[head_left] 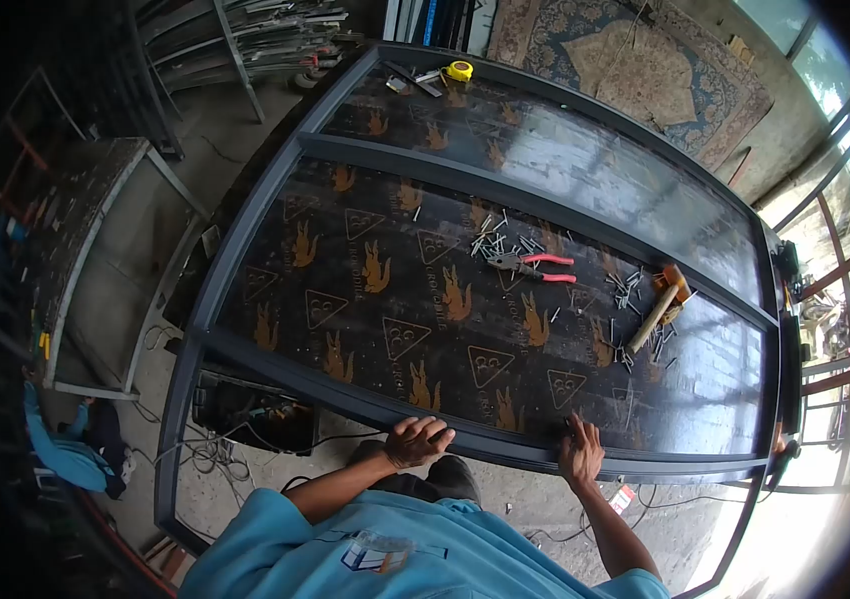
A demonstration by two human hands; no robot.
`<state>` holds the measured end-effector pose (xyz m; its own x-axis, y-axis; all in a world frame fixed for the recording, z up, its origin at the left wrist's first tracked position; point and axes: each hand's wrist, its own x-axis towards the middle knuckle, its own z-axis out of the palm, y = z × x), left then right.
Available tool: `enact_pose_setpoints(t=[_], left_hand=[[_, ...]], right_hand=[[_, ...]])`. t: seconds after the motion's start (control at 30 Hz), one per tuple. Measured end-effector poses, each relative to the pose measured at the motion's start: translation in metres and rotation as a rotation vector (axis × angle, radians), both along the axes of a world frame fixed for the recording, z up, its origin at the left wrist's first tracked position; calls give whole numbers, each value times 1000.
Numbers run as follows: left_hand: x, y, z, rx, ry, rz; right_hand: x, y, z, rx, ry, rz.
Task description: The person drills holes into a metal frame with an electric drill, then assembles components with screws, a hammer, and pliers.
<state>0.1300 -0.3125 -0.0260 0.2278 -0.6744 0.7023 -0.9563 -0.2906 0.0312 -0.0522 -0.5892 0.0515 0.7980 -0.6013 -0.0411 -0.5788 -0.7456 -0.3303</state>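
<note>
A large dark grey metal frame [302,374] with crossbars lies over a black printed board [345,309]. My left hand [420,442] is closed over the near bar of the frame, its fingers curled on top. Farther right, my right hand [582,454] grips the same bar, fingers bent over it with the tips toward the board; anything small under them cannot be made out. Beyond my hands, red-handled pliers [545,268] lie beside a pile of screws [490,242]. A hammer [653,317] with a wooden handle rests among more screws on the right.
A yellow tape measure [459,71] and small metal pieces [415,80] sit at the far edge. Below the left side is a black toolbox [255,411] with cables [217,454] on the floor. Another person [70,439] is at far left, near a metal-framed table [110,190].
</note>
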Motion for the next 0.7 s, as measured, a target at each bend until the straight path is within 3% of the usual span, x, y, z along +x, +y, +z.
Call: enact_pose_setpoints(t=[0.03,0.1,0.13,0.2,0.23,0.27,0.3,0.33,0.37,0.4,0.43,0.47,0.5,0.53,0.57,0.6,0.63,0.7], left_hand=[[-4,1,4,-1,-2,16],[-10,5,10,148,223,16],[-8,-1,36,156,494,-33],[47,-8,93,564,1056,-12],[105,-19,116,356,1113,151],[174,-31,102,-42,1044,309],[252,-35,79,-31,864,532],[317,-32,64,140,835,701],[368,-31,47,292,801,870],[397,-38,22,265,732,995],[414,-47,6,266,598,1005],[418,-58,9,282,626,1000],[418,-48,20,352,653,999],[415,-48,23,310,634,998],[410,-47,24,236,579,976],[391,-41,14,288,618,976],[416,-47,16,269,588,983],[417,-49,23,355,649,988]], right_hand=[[-1,-1,1,-1,-2,16],[-1,-2,0,-4,25,35],[0,-1,3,-15,31,50],[0,-3,0,-14,52,55],[0,-2,2,-1,72,49],[0,-2,4,4,79,58],[0,0,5,7,99,49],[3,0,4,0,115,40],[-1,-4,-2,-8,102,51],[1,-7,-2,15,104,45],[9,-15,2,111,177,31],[9,-40,-10,185,347,171],[56,-62,-17,181,351,183],[104,-61,-15,343,534,226],[120,-54,18,532,798,247],[225,-25,93,268,1118,443],[277,-36,83,193,950,574],[422,-44,83,268,359,631]])
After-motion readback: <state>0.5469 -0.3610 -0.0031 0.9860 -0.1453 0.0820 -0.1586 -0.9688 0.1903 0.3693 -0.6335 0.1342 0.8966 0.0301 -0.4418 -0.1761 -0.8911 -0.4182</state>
